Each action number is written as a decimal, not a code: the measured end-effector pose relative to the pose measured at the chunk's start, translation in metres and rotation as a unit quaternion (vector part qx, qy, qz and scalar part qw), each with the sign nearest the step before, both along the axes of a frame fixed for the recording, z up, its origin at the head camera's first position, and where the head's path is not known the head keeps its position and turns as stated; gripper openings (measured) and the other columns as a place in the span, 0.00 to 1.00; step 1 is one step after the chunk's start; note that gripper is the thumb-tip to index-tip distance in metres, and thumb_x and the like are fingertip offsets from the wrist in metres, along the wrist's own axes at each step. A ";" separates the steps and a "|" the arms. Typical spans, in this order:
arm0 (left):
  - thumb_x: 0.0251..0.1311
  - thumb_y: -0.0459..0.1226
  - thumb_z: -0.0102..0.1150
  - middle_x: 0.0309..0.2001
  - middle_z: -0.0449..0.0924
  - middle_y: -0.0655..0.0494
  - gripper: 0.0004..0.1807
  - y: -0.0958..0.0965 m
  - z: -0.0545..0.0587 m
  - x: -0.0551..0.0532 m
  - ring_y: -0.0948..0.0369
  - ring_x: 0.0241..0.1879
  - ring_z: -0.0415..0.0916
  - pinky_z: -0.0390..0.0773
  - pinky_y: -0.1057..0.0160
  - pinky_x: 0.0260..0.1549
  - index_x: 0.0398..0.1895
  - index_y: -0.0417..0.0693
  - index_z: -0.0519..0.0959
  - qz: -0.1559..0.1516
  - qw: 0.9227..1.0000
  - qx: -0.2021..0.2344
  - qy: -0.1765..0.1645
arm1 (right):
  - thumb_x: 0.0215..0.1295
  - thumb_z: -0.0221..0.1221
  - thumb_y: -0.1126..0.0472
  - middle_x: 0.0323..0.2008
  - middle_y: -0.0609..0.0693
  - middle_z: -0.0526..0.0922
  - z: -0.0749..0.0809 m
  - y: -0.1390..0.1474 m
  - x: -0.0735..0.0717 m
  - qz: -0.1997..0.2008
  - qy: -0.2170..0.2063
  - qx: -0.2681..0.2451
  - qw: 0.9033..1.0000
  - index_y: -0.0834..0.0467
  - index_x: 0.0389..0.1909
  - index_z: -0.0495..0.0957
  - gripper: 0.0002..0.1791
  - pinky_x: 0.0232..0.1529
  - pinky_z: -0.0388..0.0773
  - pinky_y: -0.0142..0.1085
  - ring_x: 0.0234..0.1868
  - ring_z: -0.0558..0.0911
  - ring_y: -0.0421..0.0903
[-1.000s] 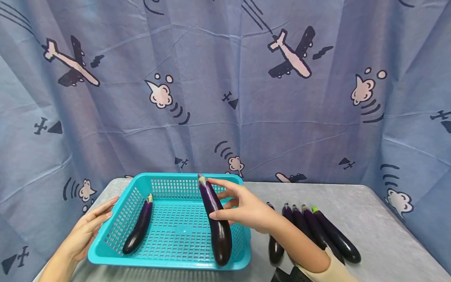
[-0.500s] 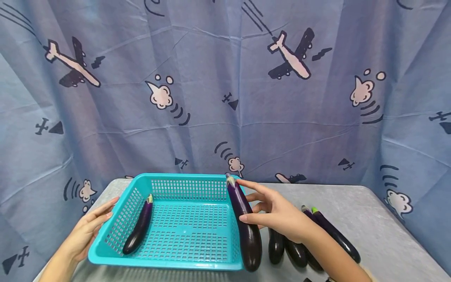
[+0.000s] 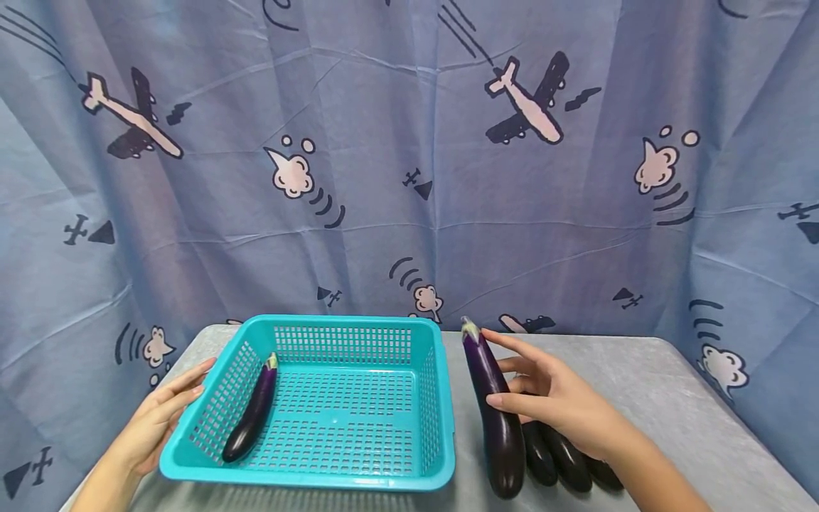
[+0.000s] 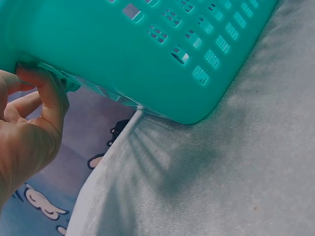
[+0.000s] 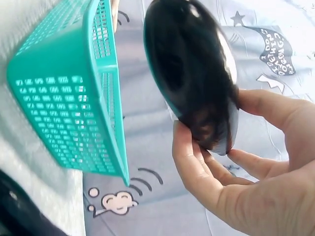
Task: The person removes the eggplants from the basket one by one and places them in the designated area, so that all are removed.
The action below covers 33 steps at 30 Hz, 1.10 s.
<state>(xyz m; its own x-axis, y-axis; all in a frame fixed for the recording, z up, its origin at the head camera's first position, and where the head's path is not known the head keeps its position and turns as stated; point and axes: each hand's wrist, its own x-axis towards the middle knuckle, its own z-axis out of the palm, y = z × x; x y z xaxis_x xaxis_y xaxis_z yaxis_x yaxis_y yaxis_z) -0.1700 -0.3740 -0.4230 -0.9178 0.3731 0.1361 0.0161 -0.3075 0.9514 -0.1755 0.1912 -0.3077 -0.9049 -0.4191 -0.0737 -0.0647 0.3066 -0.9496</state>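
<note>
My right hand (image 3: 557, 398) grips a long, dark purple eggplant (image 3: 493, 412) by its upper half, thumb on the near side and fingers behind. The eggplant stands tilted to the right of the turquoise basket (image 3: 307, 482), stem end up and away. In the right wrist view the glossy eggplant (image 5: 192, 64) sits between thumb and fingers. My left hand (image 3: 156, 419) holds the basket's left side; the left wrist view shows its curled fingers (image 4: 47, 96) at the rim. Another eggplant (image 3: 254, 412) lies inside the basket along the left wall.
Several eggplants (image 3: 569, 459) lie side by side on the grey table (image 3: 678, 427), partly hidden under my right hand and forearm. A blue curtain (image 3: 409, 156) printed with airplanes hangs behind the table.
My right hand has carried the eggplant rightward, from above the basket's right part to outside its right wall, over the other eggplants. The left hand and basket stay put.
</note>
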 end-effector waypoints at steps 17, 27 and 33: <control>0.86 0.30 0.32 0.65 0.80 0.73 0.30 0.002 0.000 -0.001 0.63 0.59 0.83 0.88 0.58 0.51 0.70 0.72 0.77 0.017 1.000 -0.015 -0.004 | 0.79 0.61 0.57 0.79 0.71 0.55 -0.018 0.070 0.002 -0.053 -0.009 0.036 0.998 0.42 0.87 0.48 0.44 0.49 0.84 0.50 0.69 0.73 0.62; 0.85 0.29 0.30 0.66 0.80 0.69 0.31 0.002 -0.002 -0.001 0.61 0.60 0.83 0.87 0.58 0.53 0.73 0.69 0.76 -0.007 1.000 0.009 0.002 | 0.83 0.55 0.57 0.81 0.73 0.45 -0.028 0.113 0.001 -0.087 -0.027 0.058 0.994 0.34 0.87 0.42 0.43 0.53 0.81 0.58 0.77 0.52 0.76; 0.85 0.29 0.29 0.67 0.79 0.68 0.31 0.004 -0.002 -0.002 0.61 0.60 0.83 0.87 0.57 0.53 0.73 0.69 0.75 -0.014 1.000 0.016 0.005 | 0.84 0.53 0.55 0.81 0.75 0.41 -0.038 0.137 -0.002 -0.107 -0.040 0.073 0.991 0.34 0.86 0.39 0.42 0.54 0.80 0.63 0.76 0.53 0.77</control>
<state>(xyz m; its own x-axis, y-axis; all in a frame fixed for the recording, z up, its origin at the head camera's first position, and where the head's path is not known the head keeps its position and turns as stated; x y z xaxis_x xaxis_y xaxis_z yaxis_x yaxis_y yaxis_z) -0.1723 -0.3703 -0.4247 -0.9054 0.3940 0.1578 0.0167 -0.3385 0.9408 -0.1773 0.3283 -0.3457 -0.9607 -0.1978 -0.1946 0.0907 0.4391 -0.8938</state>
